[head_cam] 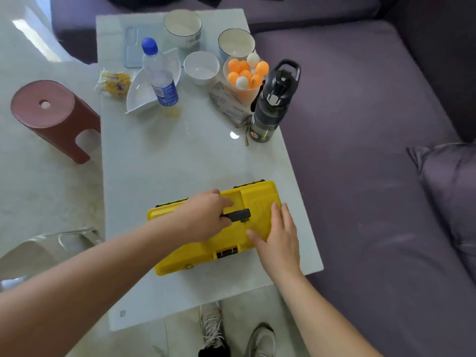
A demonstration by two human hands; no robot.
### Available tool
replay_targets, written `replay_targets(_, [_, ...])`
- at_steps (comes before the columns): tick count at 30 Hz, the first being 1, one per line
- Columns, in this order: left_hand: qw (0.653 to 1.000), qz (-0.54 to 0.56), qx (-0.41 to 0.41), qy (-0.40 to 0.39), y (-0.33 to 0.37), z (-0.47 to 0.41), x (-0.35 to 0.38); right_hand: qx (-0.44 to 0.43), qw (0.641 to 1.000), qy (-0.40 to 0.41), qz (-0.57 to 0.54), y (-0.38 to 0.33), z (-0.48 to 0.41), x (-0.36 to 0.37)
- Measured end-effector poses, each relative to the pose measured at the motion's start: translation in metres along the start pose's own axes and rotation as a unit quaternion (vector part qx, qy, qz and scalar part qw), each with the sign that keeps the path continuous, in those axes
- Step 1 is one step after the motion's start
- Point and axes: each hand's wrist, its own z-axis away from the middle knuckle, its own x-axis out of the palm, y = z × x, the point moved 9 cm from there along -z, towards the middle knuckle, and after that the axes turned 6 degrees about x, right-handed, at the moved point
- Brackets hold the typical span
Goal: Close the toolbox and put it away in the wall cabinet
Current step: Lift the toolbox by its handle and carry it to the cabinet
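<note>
A yellow toolbox (260,199) lies on the near part of the white glass table (180,155), its lid down and a black latch (226,253) showing on the front edge. My left hand (206,217) is wrapped around the black handle (239,215) on the lid. My right hand (279,235) rests flat, fingers together, on the right end of the lid. No wall cabinet is in view.
At the far end of the table stand a water bottle (159,73), several white bowls, a bowl of ping-pong balls (246,73), a dark flask (273,104) and snack packets. A red stool (51,114) stands left, a purple sofa (373,150) right. My shoes show below the table edge.
</note>
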Motion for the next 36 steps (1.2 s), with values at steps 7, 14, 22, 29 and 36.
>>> replay_targets(7, [0.994, 0.017, -0.052, -0.095, 0.013, -0.003, 0.019, -0.006, 1.000, -0.013, 0.008, -0.001, 0.003, -0.001])
replay_targets(14, [0.988, 0.074, -0.060, -0.125, 0.074, 0.033, -0.023, -0.050, 0.999, 0.017, -0.005, -0.004, 0.045, -0.067])
replay_targets(22, [0.992, 0.076, 0.002, -0.101, 0.265, 0.125, -0.097, -0.064, 0.990, 0.128, -0.020, 0.027, 0.161, -0.256])
replay_targets(29, [0.995, 0.079, 0.046, -0.026, 0.495, 0.221, -0.141, -0.052, 0.960, 0.269, -0.057, 0.103, 0.308, -0.444])
replay_targets(36, [0.988, 0.009, 0.123, -0.093, 0.752, 0.295, -0.117, 0.028, 0.896, 0.435, -0.088, 0.234, 0.458, -0.618])
